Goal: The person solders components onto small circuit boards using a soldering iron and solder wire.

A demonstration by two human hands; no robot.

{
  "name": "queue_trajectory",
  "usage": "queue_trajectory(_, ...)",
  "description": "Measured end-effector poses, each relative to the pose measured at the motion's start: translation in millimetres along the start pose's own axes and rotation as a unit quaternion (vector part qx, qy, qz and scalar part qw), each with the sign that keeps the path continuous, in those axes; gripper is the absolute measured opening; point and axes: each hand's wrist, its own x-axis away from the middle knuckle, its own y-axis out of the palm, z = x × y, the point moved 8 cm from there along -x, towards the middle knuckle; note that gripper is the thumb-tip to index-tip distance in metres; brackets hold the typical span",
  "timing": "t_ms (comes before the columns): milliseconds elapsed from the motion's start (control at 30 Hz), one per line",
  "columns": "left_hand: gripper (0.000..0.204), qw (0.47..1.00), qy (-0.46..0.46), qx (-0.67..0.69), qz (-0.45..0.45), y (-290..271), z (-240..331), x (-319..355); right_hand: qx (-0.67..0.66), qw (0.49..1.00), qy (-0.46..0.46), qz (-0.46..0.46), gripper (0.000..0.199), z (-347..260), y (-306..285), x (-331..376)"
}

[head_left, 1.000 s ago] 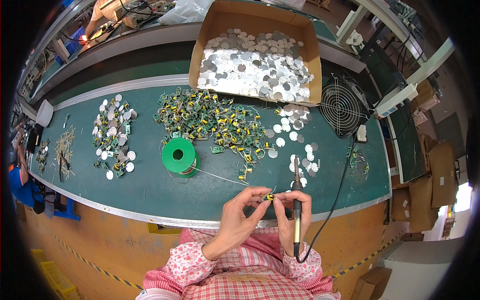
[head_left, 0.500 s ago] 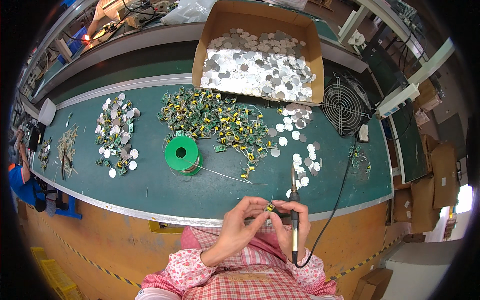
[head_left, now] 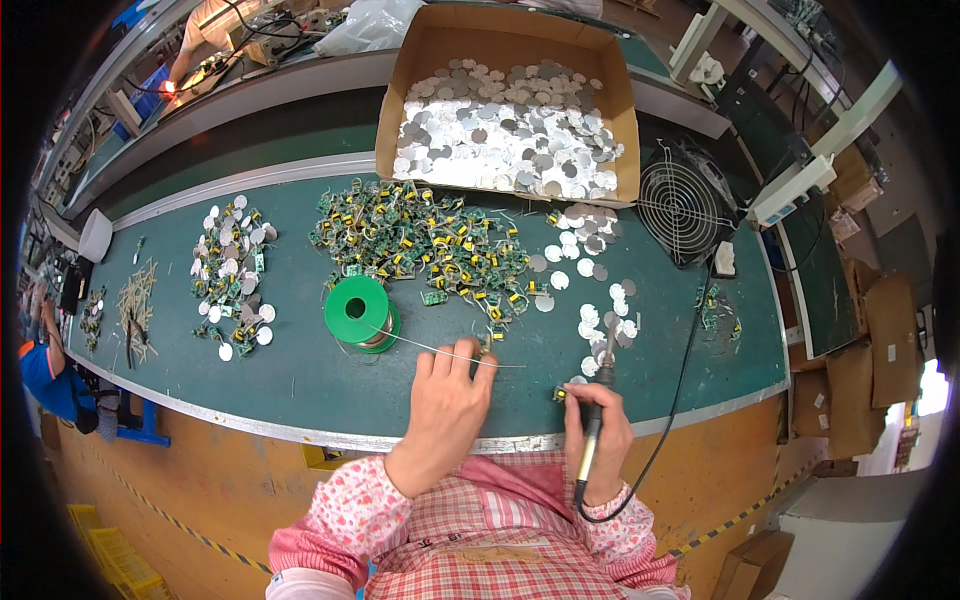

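My left hand [head_left: 445, 405] reaches over the bench with its fingers closed at a small circuit board [head_left: 486, 344], at the near end of the board pile. A thin solder wire [head_left: 420, 346] runs from the green spool [head_left: 358, 312] across those fingers. In my right hand [head_left: 603, 440] is a soldering iron [head_left: 592, 440], its tip pointing away from me over some metal discs. The thumb and forefinger of that hand also pinch a small circuit board with a yellow part [head_left: 560, 395]. Loose silvery discs [head_left: 588, 320] lie just beyond.
A large pile of circuit boards [head_left: 420, 235] spreads over the green bench [head_left: 300, 390]. Behind it stands a cardboard box [head_left: 390, 130] of discs. A fan [head_left: 685, 205] sits at the right; the iron's cord [head_left: 680, 385] crosses below it. Mixed boards and discs [head_left: 235, 270] lie left.
My hands were together around a small board and have moved apart. The left went forward to the pile's near end; the right kept the iron and a board, its iron tip now over the discs.
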Motion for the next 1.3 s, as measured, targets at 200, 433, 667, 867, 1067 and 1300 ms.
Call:
queue_trajectory(200, 0.022, 0.975, 0.128, -0.148, -0.103, 10, 15, -11, 0.024, 0.993, -0.084, -0.075, 0.032, -14, 19, 2)
queue_trajectory(433, 0.013, 0.993, 0.068, 0.002, -0.093, 9, -16, -7, -0.003, 0.992, -0.088, -0.092, 0.036, -14, 24, -2)
queue_trajectory(667, 0.017, 0.997, -0.042, 0.063, -0.03, -6, -29, 2, -0.018, 0.994, -0.076, -0.082, 0.032, -14, 27, -4)
queue_trajectory(867, 0.022, 0.994, -0.067, 0.077, 0.035, -7, -23, 16, 0.009, 0.997, -0.044, -0.065, 0.026, -9, 21, 0)
queue_trajectory(1067, 0.018, 0.973, -0.21, -0.094, 0.03, -56, -85, 68, -0.083, 0.994, 0.069, -0.027, 0.023, 10, 17, 1)
queue_trajectory(1300, 0.012, 0.921, -0.279, -0.264, -0.061, -74, -162, 109, -0.273, 0.95, 0.151, -0.019, 0.032, 27, 21, 2)
